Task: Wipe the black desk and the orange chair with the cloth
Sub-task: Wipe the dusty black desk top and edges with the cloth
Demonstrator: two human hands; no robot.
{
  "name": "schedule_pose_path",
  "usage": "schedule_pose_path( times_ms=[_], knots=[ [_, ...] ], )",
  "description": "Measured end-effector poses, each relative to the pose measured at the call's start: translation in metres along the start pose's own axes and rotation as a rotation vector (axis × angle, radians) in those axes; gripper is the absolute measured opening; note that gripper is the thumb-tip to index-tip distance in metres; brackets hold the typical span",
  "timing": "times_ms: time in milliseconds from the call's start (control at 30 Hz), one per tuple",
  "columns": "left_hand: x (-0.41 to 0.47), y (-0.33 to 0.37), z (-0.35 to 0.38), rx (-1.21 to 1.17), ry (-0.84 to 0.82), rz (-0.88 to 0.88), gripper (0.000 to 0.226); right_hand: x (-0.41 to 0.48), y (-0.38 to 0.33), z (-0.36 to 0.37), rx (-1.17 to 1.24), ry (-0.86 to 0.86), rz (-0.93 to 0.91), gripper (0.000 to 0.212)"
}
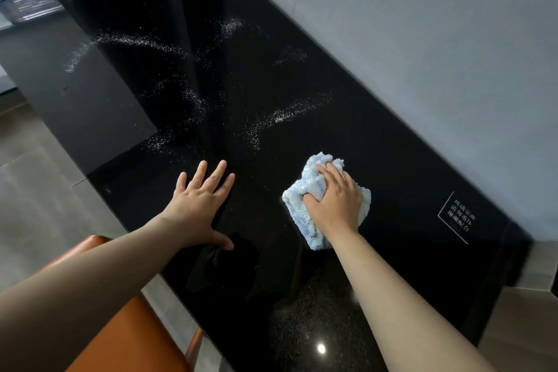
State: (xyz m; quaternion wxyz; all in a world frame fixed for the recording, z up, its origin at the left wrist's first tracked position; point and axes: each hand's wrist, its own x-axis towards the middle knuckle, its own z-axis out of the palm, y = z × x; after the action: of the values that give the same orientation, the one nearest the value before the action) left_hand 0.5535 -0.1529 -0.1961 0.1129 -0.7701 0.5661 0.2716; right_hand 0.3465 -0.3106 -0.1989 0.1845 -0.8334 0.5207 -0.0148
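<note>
The glossy black desk (302, 93) runs from the near right to the far left, with streaks of white specks across its far half. My right hand (333, 199) lies on a folded light-blue cloth (302, 211) on the desk's near right part, fingers curled into its fluffy pile. My left hand (200, 205) rests flat on the desk beside it, fingers spread straight, holding nothing. The orange chair (129, 332) shows at the bottom left, partly under my left forearm.
A grey wall (422, 39) borders the desk's far long side. A white-framed printed label (459, 217) sits on the desk to the right of the cloth. Grey floor (33, 166) lies to the left. A ceiling light reflects near the bottom edge.
</note>
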Motion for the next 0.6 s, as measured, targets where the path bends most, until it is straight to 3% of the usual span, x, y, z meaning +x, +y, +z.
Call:
schedule_pose_path(
  times_ms=[600],
  knots=[
    [-0.058, -0.037, 0.023, 0.023, -0.026, -0.045, 0.132, -0.055, -0.027, 0.017, -0.005, -0.042, 0.007, 0.064]
  ],
)
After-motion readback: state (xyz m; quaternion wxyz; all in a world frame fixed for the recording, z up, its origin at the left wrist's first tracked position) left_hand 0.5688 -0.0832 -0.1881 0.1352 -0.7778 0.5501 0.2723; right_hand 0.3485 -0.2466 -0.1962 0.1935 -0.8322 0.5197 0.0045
